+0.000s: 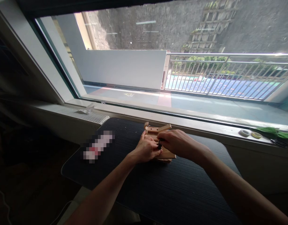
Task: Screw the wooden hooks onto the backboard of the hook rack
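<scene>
Pale wooden slats (167,154), joined into a small assembly, lie on the dark table (188,190); part of it is covered by my hands. A curved end and two dark holes show at its far side. My left hand (145,149) presses on the wood with closed fingers, its fingertips beside a small black tool (160,144). My right hand (175,140) is closed around the top of that tool, which points down toward the wood. The tool's tip and its exact kind are hidden. Something brownish (166,161) lies under the near slat.
A blurred-out pinkish item (99,147) lies on the table's left. Two tape rolls (256,135), a green cloth or bag (272,132) and dark scissors-like handles (280,142) rest on the right sill. Crumpled clear plastic (88,108) sits on the vented ledge (75,114). A window stands beyond.
</scene>
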Tool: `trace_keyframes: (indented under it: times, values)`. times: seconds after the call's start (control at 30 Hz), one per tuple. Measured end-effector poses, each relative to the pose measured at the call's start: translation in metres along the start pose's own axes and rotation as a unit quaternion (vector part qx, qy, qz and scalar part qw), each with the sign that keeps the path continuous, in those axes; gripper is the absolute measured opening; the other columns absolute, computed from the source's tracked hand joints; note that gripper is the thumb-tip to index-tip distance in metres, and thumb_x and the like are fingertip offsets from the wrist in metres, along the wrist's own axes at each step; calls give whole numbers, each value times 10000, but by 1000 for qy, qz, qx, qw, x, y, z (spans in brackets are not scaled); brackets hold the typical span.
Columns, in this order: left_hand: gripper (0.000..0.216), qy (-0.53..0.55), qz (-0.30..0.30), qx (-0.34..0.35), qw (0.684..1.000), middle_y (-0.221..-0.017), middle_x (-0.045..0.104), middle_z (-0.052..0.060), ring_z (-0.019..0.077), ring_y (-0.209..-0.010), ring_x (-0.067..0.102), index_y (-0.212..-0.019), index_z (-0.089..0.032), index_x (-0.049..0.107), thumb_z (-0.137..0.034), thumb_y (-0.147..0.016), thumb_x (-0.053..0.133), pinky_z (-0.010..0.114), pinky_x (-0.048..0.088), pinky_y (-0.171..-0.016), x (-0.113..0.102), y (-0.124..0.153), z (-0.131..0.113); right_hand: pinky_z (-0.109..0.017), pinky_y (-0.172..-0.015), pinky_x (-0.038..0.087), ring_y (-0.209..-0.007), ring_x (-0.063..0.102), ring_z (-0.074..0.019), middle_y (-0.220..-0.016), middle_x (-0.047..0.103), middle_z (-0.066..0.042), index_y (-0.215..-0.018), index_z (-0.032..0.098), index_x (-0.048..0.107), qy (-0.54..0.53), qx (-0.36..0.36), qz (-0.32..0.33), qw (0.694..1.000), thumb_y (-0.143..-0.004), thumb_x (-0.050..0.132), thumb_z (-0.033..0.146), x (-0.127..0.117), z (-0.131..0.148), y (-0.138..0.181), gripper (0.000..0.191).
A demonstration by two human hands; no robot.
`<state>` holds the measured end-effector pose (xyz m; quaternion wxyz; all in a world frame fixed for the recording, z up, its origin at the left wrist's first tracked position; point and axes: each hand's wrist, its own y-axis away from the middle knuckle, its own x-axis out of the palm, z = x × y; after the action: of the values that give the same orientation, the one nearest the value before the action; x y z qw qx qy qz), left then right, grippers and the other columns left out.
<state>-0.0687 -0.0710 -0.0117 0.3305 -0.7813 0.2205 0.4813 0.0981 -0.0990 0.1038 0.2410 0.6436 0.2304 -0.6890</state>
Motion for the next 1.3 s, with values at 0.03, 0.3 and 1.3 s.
trace_keyframes:
  times: [0.03,0.3,1.3]
  values:
    - [284,1,-1,-2,1000,-788,675,-3,199,-974,561,-734,-219,682,-407,-868,518,554,53,-1101,0,0,0,-250,-520,263,-631,587,-134,-709,665,-33,-794,164,629,4,9,-1,1000,-899,457,254,0,1,0,220]
    - [278,3,4,-8,1000,-775,681,8,201,-970,570,-759,-227,698,-407,-870,517,553,62,-1099,0,-1,0,-256,-565,301,-768,638,-184,-888,704,-50,-1066,223,617,11,51,-6,999,-898,451,311,-2,0,4,252]
    - [252,0,10,3,1000,-782,687,-9,191,-989,563,-796,-247,705,-399,-872,519,523,11,-1115,0,1,0,-254,-524,268,-678,622,-165,-728,679,-46,-862,177,649,9,35,2,999,-903,457,305,4,-3,3,234]
